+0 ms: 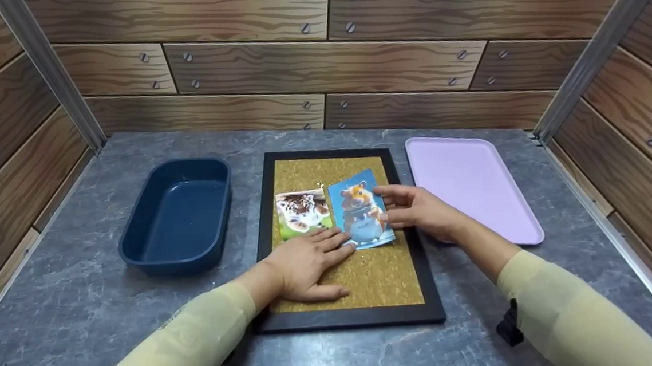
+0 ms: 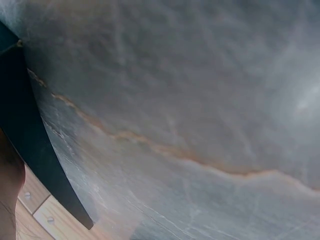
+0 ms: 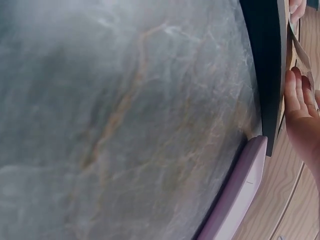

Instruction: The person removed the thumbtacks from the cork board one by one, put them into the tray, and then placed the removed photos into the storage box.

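A corkboard with a black frame point(image 1: 352, 318) lies flat on the table. A tiger picture point(image 1: 299, 205) rests on its cork, left of the middle. Beside it is a blue hamster picture point(image 1: 363, 218), its right side raised from the board. My left hand point(image 1: 309, 264) lies flat on the cork, fingertips spread over the lower edges of both pictures. My right hand point(image 1: 420, 211) holds the hamster picture by its right edge, with thumb and fingers at that edge. In the right wrist view, the fingers of the right hand point(image 3: 302, 117) stretch close over the frame, beside the bent picture.
A deep navy tray point(image 1: 176, 262) stands left of the board. To the right lies a shallow lilac tray point(image 1: 469, 184), close to the frame's edge. Wood-patterned panels point(image 1: 249, 68) wall in the grey marbled table point(image 1: 48, 317) at the back and sides.
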`<state>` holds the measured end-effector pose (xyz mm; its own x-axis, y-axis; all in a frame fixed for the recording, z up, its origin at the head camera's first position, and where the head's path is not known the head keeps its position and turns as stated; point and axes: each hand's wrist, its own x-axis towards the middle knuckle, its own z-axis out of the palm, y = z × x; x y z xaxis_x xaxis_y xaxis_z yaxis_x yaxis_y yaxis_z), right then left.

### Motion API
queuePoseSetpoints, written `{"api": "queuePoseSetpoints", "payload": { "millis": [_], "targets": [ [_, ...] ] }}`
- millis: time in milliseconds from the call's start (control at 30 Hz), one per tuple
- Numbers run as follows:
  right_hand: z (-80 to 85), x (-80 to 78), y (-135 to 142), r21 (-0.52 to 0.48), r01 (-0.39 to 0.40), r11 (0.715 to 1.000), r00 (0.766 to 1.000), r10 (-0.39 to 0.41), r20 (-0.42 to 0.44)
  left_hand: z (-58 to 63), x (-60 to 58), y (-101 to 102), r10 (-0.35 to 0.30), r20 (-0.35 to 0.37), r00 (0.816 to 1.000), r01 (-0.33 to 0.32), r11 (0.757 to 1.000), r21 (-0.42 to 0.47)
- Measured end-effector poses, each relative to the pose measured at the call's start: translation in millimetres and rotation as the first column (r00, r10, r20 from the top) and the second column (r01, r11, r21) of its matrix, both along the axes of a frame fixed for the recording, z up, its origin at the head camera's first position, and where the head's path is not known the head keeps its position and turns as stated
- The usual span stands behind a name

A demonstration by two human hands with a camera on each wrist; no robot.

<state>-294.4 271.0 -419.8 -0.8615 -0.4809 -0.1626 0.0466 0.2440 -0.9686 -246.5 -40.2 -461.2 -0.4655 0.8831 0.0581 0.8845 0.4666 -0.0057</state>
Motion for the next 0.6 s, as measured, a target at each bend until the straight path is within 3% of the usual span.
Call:
{"api": "queuePoseSetpoints", "payload": {
  "millis": [233, 600],
  "targets": [
    [-6.0, 4.4, 4, -0.041, -0.008, 0.999, 1.000, 0.009, 0.027, 1.2, 0.2, 1, 0.002, 0.003, 1.000, -0.002, 1.000, -0.008],
    [-13.8, 4.7, 9, -0.051, -0.034, 0.998, 0.999, 0.034, 0.001, 1.3, 0.8, 0, 0.003, -0.003, 1.000, -0.003, 1.000, -0.014]
  ]
}}
